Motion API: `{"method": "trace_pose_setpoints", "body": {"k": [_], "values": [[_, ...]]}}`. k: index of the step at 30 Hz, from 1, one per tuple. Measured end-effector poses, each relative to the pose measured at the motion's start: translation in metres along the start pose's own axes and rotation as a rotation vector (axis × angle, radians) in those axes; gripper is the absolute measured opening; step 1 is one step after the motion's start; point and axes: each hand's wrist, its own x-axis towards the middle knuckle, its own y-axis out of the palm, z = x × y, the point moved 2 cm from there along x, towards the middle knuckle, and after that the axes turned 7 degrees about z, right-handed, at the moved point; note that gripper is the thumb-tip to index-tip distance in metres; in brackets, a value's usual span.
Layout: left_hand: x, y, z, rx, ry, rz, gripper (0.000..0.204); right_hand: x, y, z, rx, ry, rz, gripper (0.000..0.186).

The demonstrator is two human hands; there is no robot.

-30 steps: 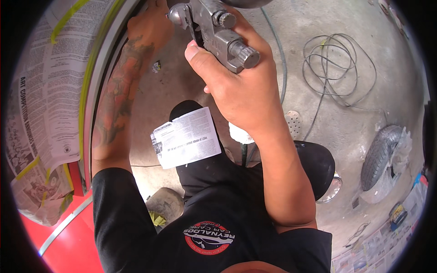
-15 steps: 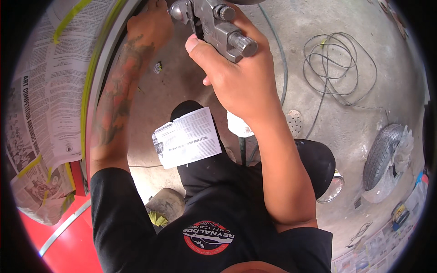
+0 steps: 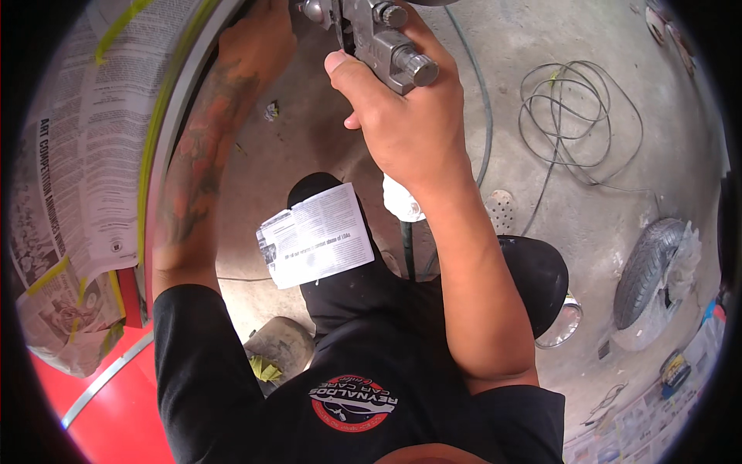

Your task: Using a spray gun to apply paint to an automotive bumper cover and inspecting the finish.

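Note:
My right hand [image 3: 410,131] is wrapped round the handle of a metal spray gun [image 3: 375,42], its thumb up beside the trigger. Below that wrist a white wrapping [image 3: 402,201] shows, with a dark green hose [image 3: 408,251] running down from it. My left hand [image 3: 259,39] reaches to the top edge, beside a curved panel edge [image 3: 179,85] on the left. Its fingers are cut off or hidden there, so their grip does not show. Newspaper sheets [image 3: 93,170] held by yellow-green tape [image 3: 158,108] cover the surface left of that edge.
A piece of newspaper [image 3: 325,240] lies on my thigh. Bare red bodywork [image 3: 127,410] shows at lower left. On the concrete floor are a coiled thin hose [image 3: 568,116], a tyre [image 3: 649,271] with clear plastic and a round tin [image 3: 563,325]. Another hose [image 3: 481,93] runs behind my right hand.
The spray gun and my right hand have shifted very slightly up the picture. My left hand stays by the panel edge.

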Motion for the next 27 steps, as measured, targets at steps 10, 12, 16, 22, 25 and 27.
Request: {"method": "trace_pose_setpoints", "body": {"k": [10,12,16,22,25,27], "values": [[-0.008,0.002,0.011,0.043,-0.031,0.318,0.034,-0.003,0.000,0.031,-0.067,0.019,-0.020,0.038],[-0.002,0.011,0.012,0.004,-0.023,0.236,0.033,-0.002,0.001,0.032,-0.046,0.037,-0.015,0.038],[0.005,0.010,0.000,-0.054,0.036,0.046,0.034,-0.002,-0.006,0.006,0.070,0.029,0.043,0.038],[0.000,0.001,-0.002,-0.036,0.040,0.007,0.037,-0.005,0.005,0.005,0.102,-0.014,-0.026,0.042],[0.002,0.002,-0.017,-0.068,0.072,-0.055,0.038,-0.003,-0.004,0.004,-0.015,-0.028,0.030,0.043],[0.002,-0.002,-0.019,-0.078,0.095,-0.105,0.039,-0.002,-0.007,0.003,-0.029,-0.025,0.038,0.043]]}}
